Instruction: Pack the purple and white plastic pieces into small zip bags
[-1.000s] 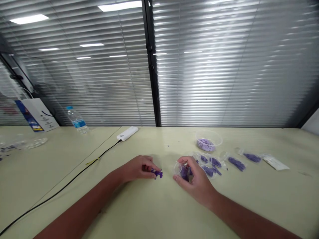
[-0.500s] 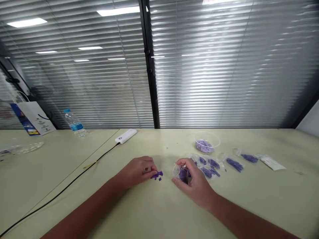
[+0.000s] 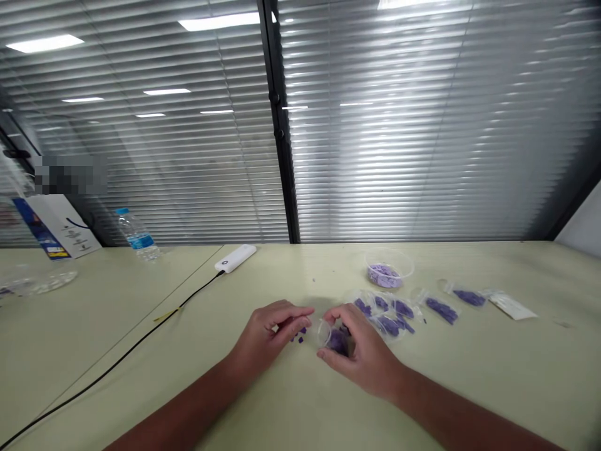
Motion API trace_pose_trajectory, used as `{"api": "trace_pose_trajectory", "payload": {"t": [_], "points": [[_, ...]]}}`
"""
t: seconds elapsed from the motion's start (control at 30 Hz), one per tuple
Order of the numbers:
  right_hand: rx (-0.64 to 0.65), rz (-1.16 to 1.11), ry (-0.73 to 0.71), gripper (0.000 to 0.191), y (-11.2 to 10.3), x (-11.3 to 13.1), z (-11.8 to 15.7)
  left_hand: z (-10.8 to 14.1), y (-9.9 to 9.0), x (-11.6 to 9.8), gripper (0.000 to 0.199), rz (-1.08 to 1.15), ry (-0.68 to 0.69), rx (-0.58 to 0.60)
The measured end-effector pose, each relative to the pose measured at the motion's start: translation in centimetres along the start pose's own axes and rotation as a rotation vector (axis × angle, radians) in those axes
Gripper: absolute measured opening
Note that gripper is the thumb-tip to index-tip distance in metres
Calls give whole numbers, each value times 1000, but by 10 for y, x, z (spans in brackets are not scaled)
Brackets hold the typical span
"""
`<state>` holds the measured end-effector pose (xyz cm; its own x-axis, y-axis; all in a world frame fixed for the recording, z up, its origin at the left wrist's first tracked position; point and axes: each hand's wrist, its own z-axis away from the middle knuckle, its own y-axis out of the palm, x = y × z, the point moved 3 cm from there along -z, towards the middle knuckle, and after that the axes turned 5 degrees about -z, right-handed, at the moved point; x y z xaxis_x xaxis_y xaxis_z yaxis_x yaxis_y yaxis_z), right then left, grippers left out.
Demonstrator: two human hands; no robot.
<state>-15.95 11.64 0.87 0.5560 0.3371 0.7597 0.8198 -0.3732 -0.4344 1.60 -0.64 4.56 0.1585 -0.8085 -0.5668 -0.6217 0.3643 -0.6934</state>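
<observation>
A few small purple pieces [image 3: 298, 336] lie on the pale green table top [image 3: 188, 401], just past the fingertips of my left hand [image 3: 267, 332]. That hand is flat and relaxed with its fingers apart, and it holds nothing I can see. My right hand [image 3: 364, 354] is curled around a small transparent plastic cup [image 3: 323, 333] tipped on its side. Purple pieces [image 3: 338, 342] fill its inside, partly hidden by my fingers. Several clear bags of purple pieces [image 3: 389, 324] lie just beyond my right hand.
A transparent tub of purple pieces [image 3: 389, 269] stands behind the bags, with more bags [image 3: 441, 311] and a white paper slip [image 3: 511, 307] to the right. Further left are a white power bank [image 3: 235, 258] with a black cable [image 3: 117, 357], a water bottle [image 3: 136, 235] and a paper bag [image 3: 56, 227].
My left hand has lifted off the purple pieces and drawn back, its fingers spreading. The pieces lie on the table. My right hand and cup have moved slightly left.
</observation>
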Motion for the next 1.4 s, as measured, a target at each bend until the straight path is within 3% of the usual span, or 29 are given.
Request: {"api": "trace_pose_trajectory", "payload": {"t": [0.2,0.33,0.4,0.57,0.77,1.0,1.23,1.4], "points": [[-62,-44,118,32,-4,-5,0,-11,-24,38,41,-503,-157,177],[-52,-62,128,31,-4,-4,0,-9,-21,54,53,-580,-56,395],[-46,-74,132,31,-4,-4,0,-7,-15,56,52,-578,-2,444],[-54,-81,128,32,-1,-8,1,-6,-5,49,51,-587,-4,409],[-68,-66,107,31,-1,-9,0,-5,3,39,57,-679,-119,356],[-71,-58,107,30,-1,-5,-1,-4,27,20,47,-835,-14,409],[-60,-64,120,31,-2,-7,-3,-5,24,20,42,-891,-5,452],[-63,-72,113,31,0,-10,-2,-4,17,34,39,-881,-74,427]]}}
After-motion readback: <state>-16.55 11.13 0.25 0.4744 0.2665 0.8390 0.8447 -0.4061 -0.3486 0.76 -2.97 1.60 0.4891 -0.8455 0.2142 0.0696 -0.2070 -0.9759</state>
